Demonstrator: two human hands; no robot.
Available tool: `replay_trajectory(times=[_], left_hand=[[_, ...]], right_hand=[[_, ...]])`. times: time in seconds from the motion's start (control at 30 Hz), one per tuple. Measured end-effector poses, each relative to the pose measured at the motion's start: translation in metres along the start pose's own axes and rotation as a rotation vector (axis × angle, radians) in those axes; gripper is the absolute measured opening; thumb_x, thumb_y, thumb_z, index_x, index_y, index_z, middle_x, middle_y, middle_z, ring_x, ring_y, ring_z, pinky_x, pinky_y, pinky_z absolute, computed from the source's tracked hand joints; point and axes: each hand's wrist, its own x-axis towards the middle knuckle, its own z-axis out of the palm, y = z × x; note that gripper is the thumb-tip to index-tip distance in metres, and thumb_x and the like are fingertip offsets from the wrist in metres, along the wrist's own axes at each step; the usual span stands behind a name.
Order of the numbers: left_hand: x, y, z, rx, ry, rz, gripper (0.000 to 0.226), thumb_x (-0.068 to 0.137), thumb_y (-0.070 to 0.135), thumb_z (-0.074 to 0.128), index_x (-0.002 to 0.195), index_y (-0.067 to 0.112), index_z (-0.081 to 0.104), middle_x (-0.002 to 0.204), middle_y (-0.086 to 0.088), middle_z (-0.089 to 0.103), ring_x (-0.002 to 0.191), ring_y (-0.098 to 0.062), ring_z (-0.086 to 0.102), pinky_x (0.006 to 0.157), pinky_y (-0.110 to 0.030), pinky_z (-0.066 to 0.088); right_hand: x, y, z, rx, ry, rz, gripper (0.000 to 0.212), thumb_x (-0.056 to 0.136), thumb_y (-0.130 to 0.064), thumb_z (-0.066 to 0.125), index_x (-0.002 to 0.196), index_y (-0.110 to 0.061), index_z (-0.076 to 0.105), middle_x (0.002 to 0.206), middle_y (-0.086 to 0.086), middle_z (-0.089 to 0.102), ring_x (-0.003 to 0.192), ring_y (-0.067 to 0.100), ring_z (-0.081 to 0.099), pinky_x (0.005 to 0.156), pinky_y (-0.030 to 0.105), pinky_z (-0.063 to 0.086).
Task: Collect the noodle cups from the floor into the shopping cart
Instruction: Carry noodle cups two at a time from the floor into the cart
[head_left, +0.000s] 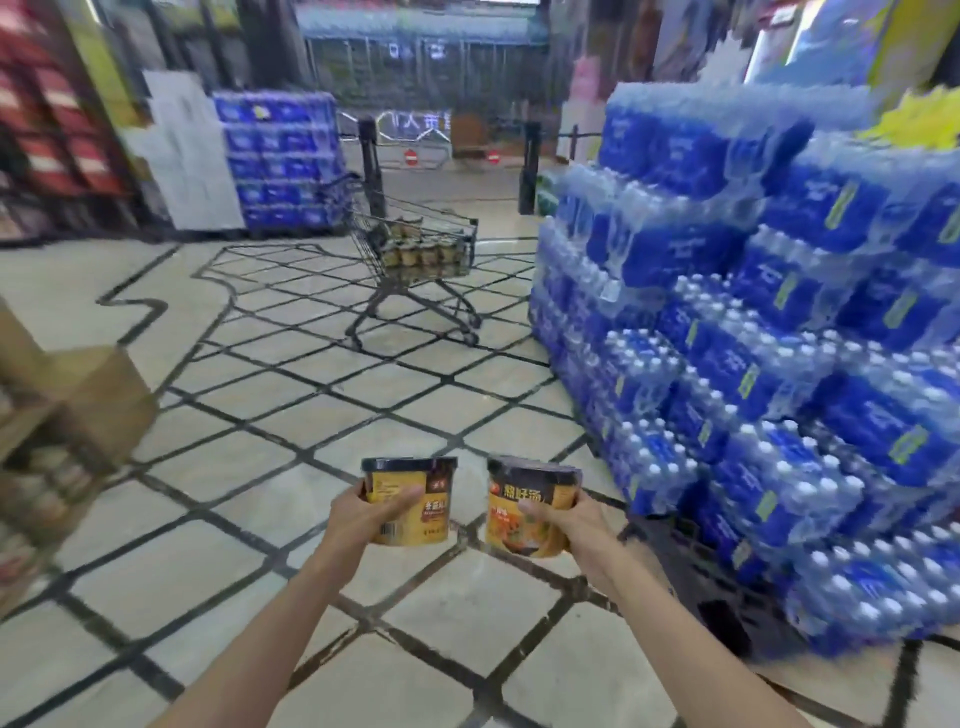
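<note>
Firmly wrapped, the left hand (363, 512) has its grip around the lower wall of a yellow paper noodle cup with a dark sealed lid (410, 501), thumb across the front and fingers behind. The right hand (569, 522) grips a second yellow-and-black noodle cup (530, 506) the same way, and that one leans slightly toward the first. Both cups are carried in the air side by side, close but apart, above the pale tiled floor with dark grid lines (291, 364).

Well ahead stands the grey wire shopping cart (415, 249), already holding rows of similar cups. To the right rises a stack of blue shrink-wrapped water bottle packs (753, 364); brown cardboard boxes (88, 400) sit at the left.

The step in hand looks like carrying both cups to the cart. Doing it well probably means keeping the cups upright, holding them by the stiff wall rather than squeezing the lid, steering wide of the bottle stack, and lowering each cup onto the rows inside rather than dropping it.
</note>
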Motion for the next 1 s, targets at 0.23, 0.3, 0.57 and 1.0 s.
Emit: replay_trajectory(times=[0.23, 0.3, 0.57, 1.0], left_hand=[[0.095, 0.015, -0.039, -0.096, 0.029, -0.046, 0.067, 0.049, 0.04, 0.084, 0.105, 0.01, 0.063, 0.099, -0.008, 0.072, 0.094, -0.028, 0.067, 0.087, -0.048, 0.053], [0.125, 0.02, -0.039, -0.121, 0.032, -0.053, 0.065, 0.051, 0.038, 0.084, 0.106, 0.01, 0.063, 0.101, -0.008, 0.072, 0.095, -0.027, 0.067, 0.087, -0.048, 0.053], [0.289, 0.053, -0.037, -0.119, 0.076, -0.035, 0.072, 0.049, 0.043, 0.089, 0.107, 0.009, 0.064, 0.095, -0.007, 0.073, 0.088, -0.025, 0.07, 0.066, -0.037, 0.057], [0.58, 0.144, -0.047, -0.127, 0.154, -0.027, 0.049, 0.065, 0.032, 0.083, 0.106, 0.013, 0.063, 0.097, -0.005, 0.073, 0.089, -0.024, 0.069, 0.072, -0.034, 0.054]], right_hand=[[0.097, -0.028, 0.047, -0.069, -0.033, 0.02, 0.078, 0.038, -0.038, 0.094, 0.107, -0.02, 0.063, 0.103, 0.001, 0.072, 0.099, 0.022, 0.066, 0.085, 0.037, 0.053], [0.13, -0.036, 0.053, -0.107, -0.028, 0.037, 0.098, 0.026, -0.049, 0.094, 0.114, -0.02, 0.062, 0.105, 0.0, 0.073, 0.101, 0.022, 0.067, 0.09, 0.04, 0.053], [0.297, -0.082, 0.073, -0.113, -0.051, 0.021, 0.11, 0.016, -0.053, 0.091, 0.115, -0.023, 0.057, 0.11, 0.0, 0.069, 0.106, 0.024, 0.062, 0.098, 0.048, 0.047], [0.59, -0.204, 0.126, -0.101, -0.037, -0.047, 0.08, 0.035, -0.043, 0.092, 0.105, -0.029, 0.057, 0.106, -0.004, 0.069, 0.103, 0.019, 0.062, 0.095, 0.044, 0.049]])
